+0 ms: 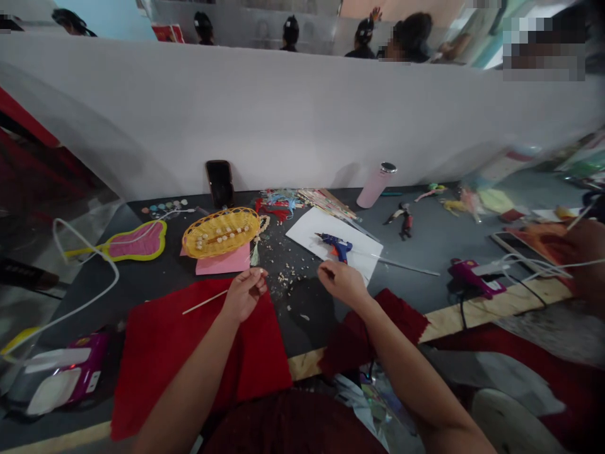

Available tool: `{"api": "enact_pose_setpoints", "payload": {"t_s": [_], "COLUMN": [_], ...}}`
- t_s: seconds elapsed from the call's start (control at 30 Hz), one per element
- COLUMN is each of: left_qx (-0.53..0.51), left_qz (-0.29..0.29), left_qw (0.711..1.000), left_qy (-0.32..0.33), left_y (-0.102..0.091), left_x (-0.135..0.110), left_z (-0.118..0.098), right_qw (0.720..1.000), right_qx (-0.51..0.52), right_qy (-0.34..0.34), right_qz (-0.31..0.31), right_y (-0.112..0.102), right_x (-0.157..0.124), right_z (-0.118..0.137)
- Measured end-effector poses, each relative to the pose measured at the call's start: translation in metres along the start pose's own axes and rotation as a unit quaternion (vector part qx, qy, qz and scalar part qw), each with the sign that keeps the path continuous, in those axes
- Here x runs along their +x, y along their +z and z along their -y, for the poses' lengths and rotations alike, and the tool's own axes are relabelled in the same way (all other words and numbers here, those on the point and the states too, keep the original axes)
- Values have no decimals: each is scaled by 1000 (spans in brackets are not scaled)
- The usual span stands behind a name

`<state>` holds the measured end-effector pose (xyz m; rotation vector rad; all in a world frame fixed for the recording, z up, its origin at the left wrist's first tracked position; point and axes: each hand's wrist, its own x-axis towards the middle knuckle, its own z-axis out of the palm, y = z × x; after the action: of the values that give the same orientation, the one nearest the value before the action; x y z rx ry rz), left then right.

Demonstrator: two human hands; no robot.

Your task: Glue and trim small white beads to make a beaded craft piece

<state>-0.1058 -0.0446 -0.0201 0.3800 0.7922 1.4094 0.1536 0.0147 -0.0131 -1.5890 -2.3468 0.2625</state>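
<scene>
My left hand (246, 291) is closed in a pinch on a thin pale stick (204, 303) that slants down to the left over a red felt sheet (189, 353). My right hand (341, 280) is pinched shut just right of it, and what it holds is too small to make out. Between the hands, small pale beads (287, 277) lie scattered on the dark table (425, 246). A blue glue gun (336, 244) rests on white paper (331, 236) just beyond my right hand. A yellow woven basket (220, 232) with beads stands on pink paper.
A pink fan-shaped piece (137, 241), a dark phone (220, 183), a pink bottle (375, 185), coloured sticks (326, 202), a purple glue gun (472, 277) with white cables lie around. A white partition (302, 120) runs behind; other people's heads show above it.
</scene>
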Motion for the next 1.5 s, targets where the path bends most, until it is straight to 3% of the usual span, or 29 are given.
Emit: {"api": "enact_pose_setpoints", "payload": {"t_s": [0.13,0.27,0.33,0.6,0.73,0.97,1.17,1.4,1.5], "left_qx": [1,5,5,11,14,17,24,37,43], "left_qz": [15,23,24,30,31,32,32,47,54], "left_qw": [1000,1000,1000,999,999,999,999,997,997], "left_qy": [-11,-19,-18,-21,-23,-31,-37,-40,-40], "left_y": [-7,-12,-12,-11,-11,-9,-4,-6,-4], "left_x": [6,9,10,9,9,11,11,15,16], "left_z": [5,7,7,5,5,4,0,2,2], "right_qw": [987,967,962,948,920,815,720,655,640], "right_qx": [-51,-56,-25,127,249,500,662,747,765], "right_qy": [150,236,256,290,299,269,185,112,69], "right_qz": [-3,84,92,8,-49,-117,-91,-38,-8], "right_y": [-17,-25,-22,-9,-11,-17,-25,0,6], "right_x": [6,18,25,37,35,34,39,38,31], "right_z": [-32,-42,-44,-62,-68,-54,-25,-6,1]}}
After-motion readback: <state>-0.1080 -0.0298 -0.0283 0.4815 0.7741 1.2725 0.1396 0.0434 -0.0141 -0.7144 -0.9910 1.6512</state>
